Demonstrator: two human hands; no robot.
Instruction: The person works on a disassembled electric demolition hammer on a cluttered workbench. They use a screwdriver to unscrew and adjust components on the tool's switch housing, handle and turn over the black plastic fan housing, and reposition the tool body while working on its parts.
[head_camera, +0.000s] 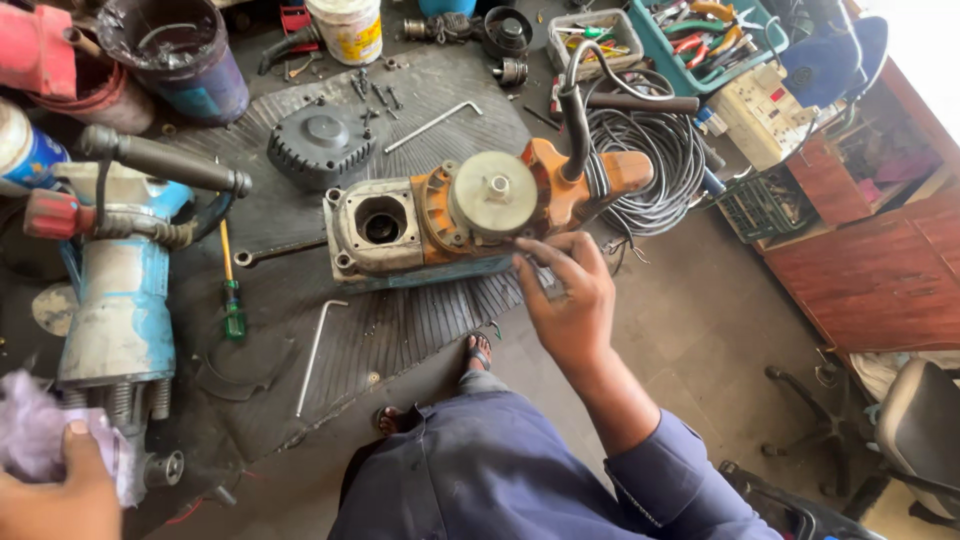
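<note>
An orange and grey power tool lies opened on a black ribbed rubber mat, with a round pale disc on its top and a square opening at its left end. My right hand reaches to its near right edge, fingers pinched on a small dark part that I cannot identify. My left hand at the bottom left grips a pale purple rag beside a blue and grey power tool.
Two hex keys, a green-handled screwdriver, a spanner and a black round cover lie on the mat. A coiled black cable, buckets, tool trays and a wooden cabinet surround it. An office chair stands at the right.
</note>
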